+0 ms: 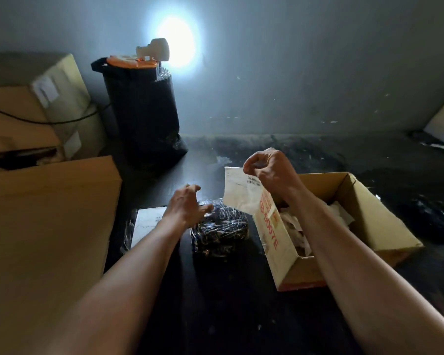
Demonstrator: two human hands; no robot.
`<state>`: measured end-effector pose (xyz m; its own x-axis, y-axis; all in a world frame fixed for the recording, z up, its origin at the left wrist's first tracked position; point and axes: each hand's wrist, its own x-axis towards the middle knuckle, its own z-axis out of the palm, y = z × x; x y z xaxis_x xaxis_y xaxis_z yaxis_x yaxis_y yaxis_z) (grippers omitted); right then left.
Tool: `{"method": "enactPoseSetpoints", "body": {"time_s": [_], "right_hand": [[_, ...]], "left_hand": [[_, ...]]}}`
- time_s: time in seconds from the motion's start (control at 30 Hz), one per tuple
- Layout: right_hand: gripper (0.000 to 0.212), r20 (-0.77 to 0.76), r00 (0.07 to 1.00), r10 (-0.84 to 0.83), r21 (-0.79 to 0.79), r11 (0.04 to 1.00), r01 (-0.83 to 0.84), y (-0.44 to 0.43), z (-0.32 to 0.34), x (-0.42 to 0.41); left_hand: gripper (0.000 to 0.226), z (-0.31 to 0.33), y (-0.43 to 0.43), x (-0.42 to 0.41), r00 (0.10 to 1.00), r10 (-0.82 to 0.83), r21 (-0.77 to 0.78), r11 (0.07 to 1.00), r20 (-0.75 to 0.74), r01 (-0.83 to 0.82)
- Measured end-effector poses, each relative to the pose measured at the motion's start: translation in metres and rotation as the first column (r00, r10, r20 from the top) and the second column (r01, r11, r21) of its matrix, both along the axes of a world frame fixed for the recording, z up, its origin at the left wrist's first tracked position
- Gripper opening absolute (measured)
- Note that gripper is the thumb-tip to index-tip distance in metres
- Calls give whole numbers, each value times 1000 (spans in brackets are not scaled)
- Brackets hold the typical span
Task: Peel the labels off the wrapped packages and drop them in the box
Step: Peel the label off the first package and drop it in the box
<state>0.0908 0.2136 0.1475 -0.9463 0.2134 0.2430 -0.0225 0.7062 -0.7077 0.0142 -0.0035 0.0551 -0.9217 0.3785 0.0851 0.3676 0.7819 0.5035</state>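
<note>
Reaching over the nearer things first, the left hand (187,206) hovers with fingers spread and empty just above the wrapped package (219,228), dark under clear film, its label apparently gone; beside it a second package (141,221) keeps its white label face up. Further on, the right hand (269,172) pinches a peeled label (239,190) by its top edge between thumb and fingertips, the sheet hanging over the near left wall of the open box (356,213), not clearly inside it; released here, it could slide down outside onto the dark table (241,316). The adhesive back may also cling to the fingers or to the box wall. Beyond stands a black-wrapped cylinder (141,111); the glare behind it dims everything.
</note>
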Motion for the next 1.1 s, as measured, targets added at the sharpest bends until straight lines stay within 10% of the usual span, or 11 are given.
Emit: {"method": "enactPoseSetpoints", "body": {"time_s": [0.63, 1.1], "right_hand": [[9, 75, 844, -531, 413, 787, 458, 76, 39, 107], [18, 154, 903, -401, 285, 893, 348, 167, -9, 115]], "left_hand": [[52, 70, 116, 44, 915, -379, -80, 925, -138, 371], [51, 16, 197, 90, 973, -226, -55, 973, -37, 224]]}}
